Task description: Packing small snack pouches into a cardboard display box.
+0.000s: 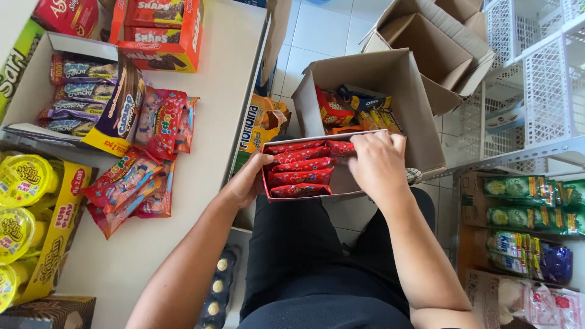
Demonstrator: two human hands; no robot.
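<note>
I hold a small open display box (341,183) over my lap, filled with several red snack packets (300,166). My left hand (244,183) grips the box's left side from below. My right hand (378,161) rests on the box's right end, fingers curled over the top edge next to a red packet (340,147). Just beyond the small box stands an open cardboard carton (420,116) on the floor, with several snack packs (356,109) inside.
A white table (213,122) to my left carries piled red snack packets (161,125), boxes of purple wafers (76,91), an orange carton (161,30) and yellow cups (24,180). Empty cartons (439,42) sit ahead. White wire shelving (542,85) with green packs (530,189) stands at right.
</note>
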